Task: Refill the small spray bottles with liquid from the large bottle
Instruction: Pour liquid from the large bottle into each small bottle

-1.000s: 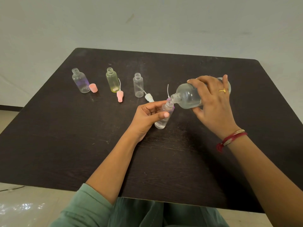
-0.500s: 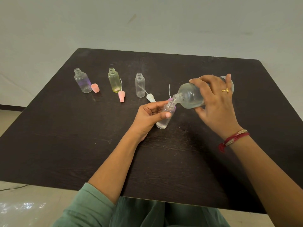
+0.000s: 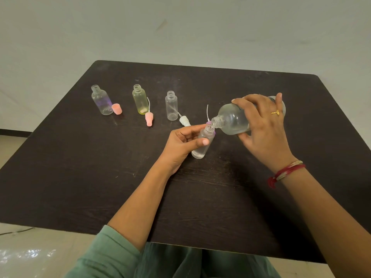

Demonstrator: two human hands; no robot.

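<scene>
The fingers (image 3: pixel 192 128) of the left hand (image 3: pixel 181 143) are curled round a small clear bottle (image 3: pixel 200 150), thumb across its front. They hold it low over the table (image 3: pixel 80 187), leaning to the right; we cannot tell whether its base touches the wood. We read that lean as a way of offering the narrow open neck to the large bottle (image 3: pixel 230 121).

The right hand (image 3: pixel 265 125) grips the large bottle from above, its fingers wrapped over the body. It tips the bottle nearly onto its side, so that its mouth meets the small bottle's mouth. A little clear liquid lies in the bottom of the small bottle, so we judge this fill to be only partly done. We cannot make out whether a stream is running.

Three more small bottles stand upright and uncapped in a row at the far left: a purple-tinted bottle (image 3: pixel 102 103), a yellow bottle (image 3: pixel 140 101) and a clear bottle (image 3: pixel 171 106). A pink cap (image 3: pixel 117 108), a pink spray top (image 3: pixel 149 118) and a white spray top (image 3: pixel 184 120) each lie just beside one of them. A purple top (image 3: pixel 208 123) peeks out behind the held bottle. We take it that each top is kept by its own bottle, with the necks left open for pouring. Both mouths are narrow, so a small slip could spill.
</scene>
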